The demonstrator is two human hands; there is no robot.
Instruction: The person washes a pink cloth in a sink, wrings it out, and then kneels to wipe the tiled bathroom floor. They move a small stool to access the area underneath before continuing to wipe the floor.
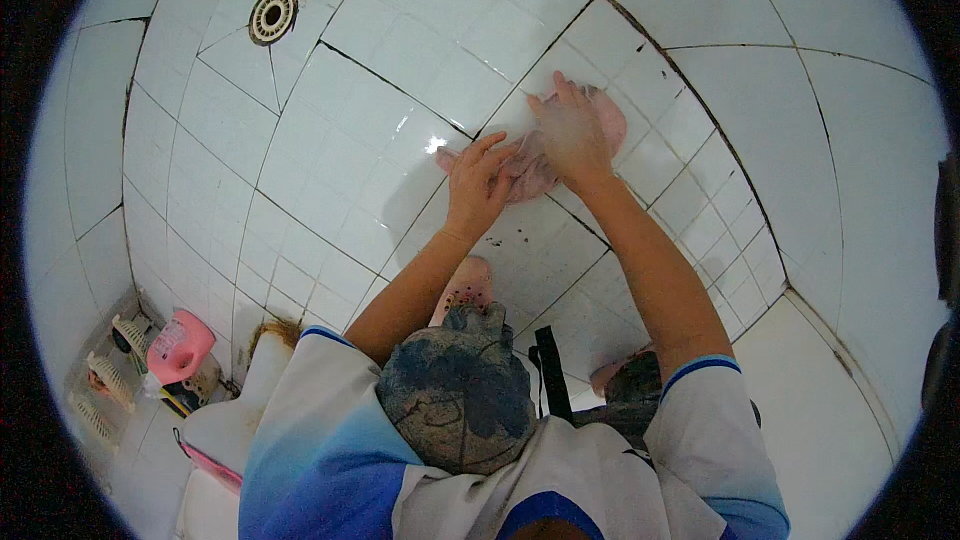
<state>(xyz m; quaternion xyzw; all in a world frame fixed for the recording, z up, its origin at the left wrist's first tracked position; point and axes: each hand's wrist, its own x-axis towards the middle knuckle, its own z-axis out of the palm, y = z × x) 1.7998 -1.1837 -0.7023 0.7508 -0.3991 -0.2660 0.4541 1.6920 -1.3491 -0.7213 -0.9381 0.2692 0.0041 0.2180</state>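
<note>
A damp-looking pink cloth [536, 172] lies bunched on the white tiled floor [352, 165] before me. My left hand [478, 184] holds its left part, fingers bent over it, and a small end of cloth shows past the hand. With fingers spread, my right hand [574, 131] holds the cloth's right part down against the tiles; this hand is slightly blurred. Both palms and the cloth beneath them are hidden. Small dark specks [514, 238] dot the floor just below the cloth.
A round floor drain [273, 15] sits at upper left. At lower left are a pink plastic bottle [180, 345], a rack [112, 382] and a white ceramic fixture [225, 420]. My pink clog [465, 292] and denim-covered knee [457, 390] are close below my hands. Tiled wall [810, 127] rises at right.
</note>
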